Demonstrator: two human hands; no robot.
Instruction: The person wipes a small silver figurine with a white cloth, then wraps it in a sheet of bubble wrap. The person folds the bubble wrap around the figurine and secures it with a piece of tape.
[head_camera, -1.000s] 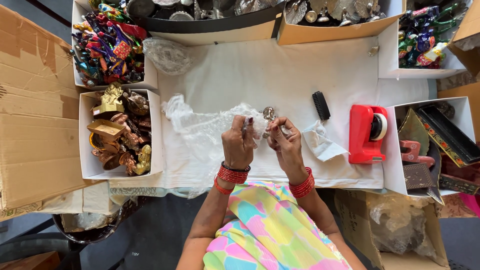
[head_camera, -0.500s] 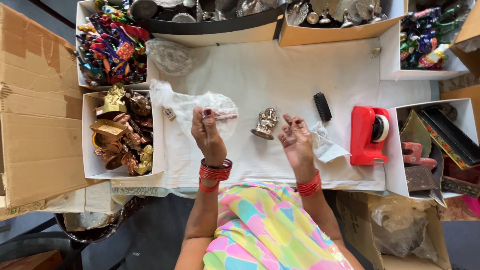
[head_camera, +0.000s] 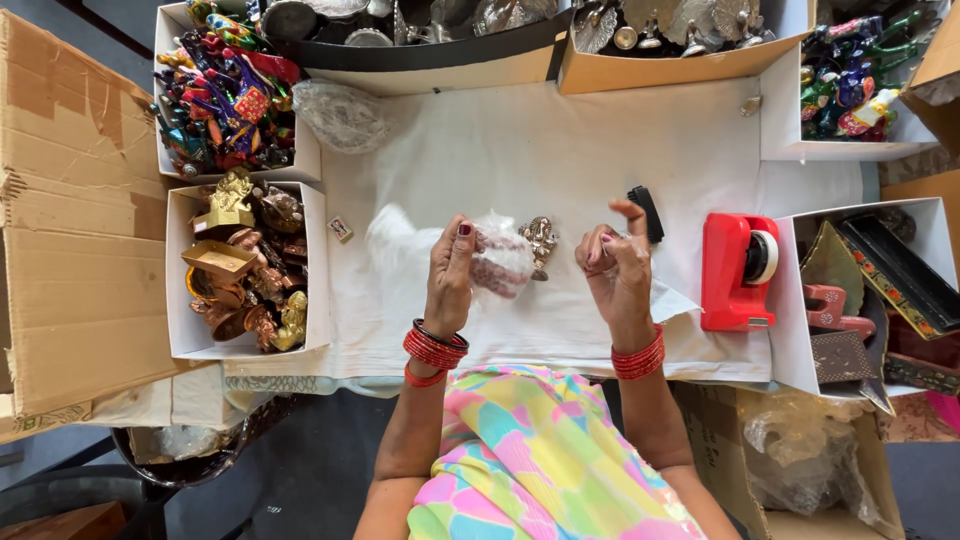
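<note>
My left hand (head_camera: 452, 268) holds a crumpled clear plastic bag (head_camera: 503, 262) up over the white cloth (head_camera: 560, 150). A small silver-coloured metal figurine (head_camera: 541, 244) stands on the cloth just right of the bag, between my hands. To the figurine's right, my right hand (head_camera: 614, 266) hovers with its fingers loosely bent and one finger raised; I see nothing in it. Both wrists wear red bangles.
A red tape dispenser (head_camera: 738, 270) and a small black object (head_camera: 647, 213) lie to the right. White boxes of brass figures (head_camera: 245, 270) and colourful figures (head_camera: 225, 95) sit on the left, with a large cardboard box (head_camera: 70, 220) beyond. More boxes line the back and right.
The figurine left my hands and now stands on the cloth. My left hand reached left, took the plastic bag and brought it back beside the figurine. My right hand lifted off the cloth.
</note>
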